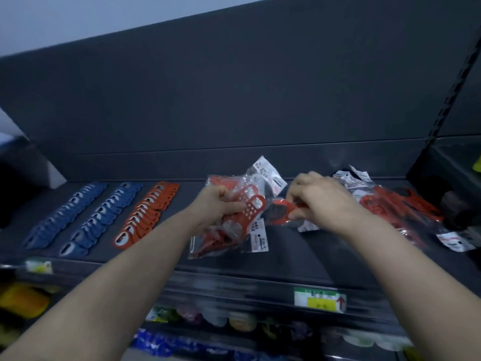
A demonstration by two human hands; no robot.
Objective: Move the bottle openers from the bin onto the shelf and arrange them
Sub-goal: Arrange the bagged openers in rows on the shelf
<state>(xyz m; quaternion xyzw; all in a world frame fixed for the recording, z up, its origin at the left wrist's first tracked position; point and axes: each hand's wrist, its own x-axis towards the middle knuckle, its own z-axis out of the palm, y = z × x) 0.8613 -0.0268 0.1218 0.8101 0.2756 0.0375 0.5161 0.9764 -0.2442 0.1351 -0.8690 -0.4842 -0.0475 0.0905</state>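
The arranging step was in hand. At frame centre the left hand [221,201] gripped a fanned bundle of bagged red bottle openers [234,230] low over the dark shelf [299,256]. Close beside it, the right hand [320,201] pinched a single bagged opener [282,211]. The bin was out of view. A loose pile of packets [390,204] lay at right, and neat overlapping blue rows [65,212] and an orange row [148,212] lay at left. The next move probably called for squaring the slippery packets into a further row. The openers looked flat, rounded and perforated, in crinkly clear sleeves with white labels.
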